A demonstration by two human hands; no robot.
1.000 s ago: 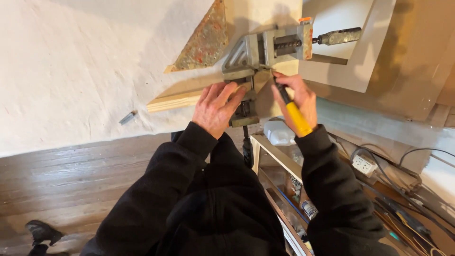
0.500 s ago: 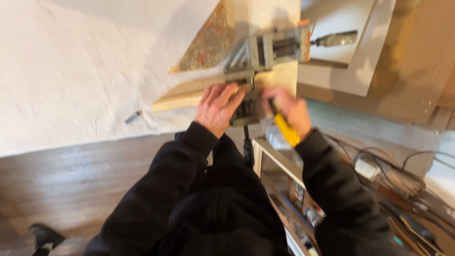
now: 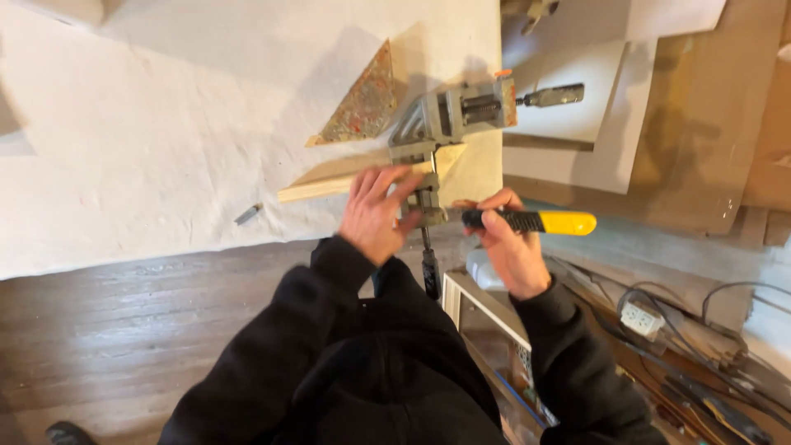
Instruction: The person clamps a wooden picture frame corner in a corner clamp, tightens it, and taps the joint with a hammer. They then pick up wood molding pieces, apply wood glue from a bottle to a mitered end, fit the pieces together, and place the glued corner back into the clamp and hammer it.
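Swung level since the earlier frame, yellow-handled tool (image 3: 527,221) lies gripped in my right hand (image 3: 507,239) at centre, while my left hand (image 3: 375,213) spreads fingers over wooden strip (image 3: 329,180) steadying it beside corner clamp (image 3: 441,124).

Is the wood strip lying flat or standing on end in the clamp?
Lying flat. The wood strip rests lengthwise on the white sheet, one end under the corner clamp, the left hand pressing on it.
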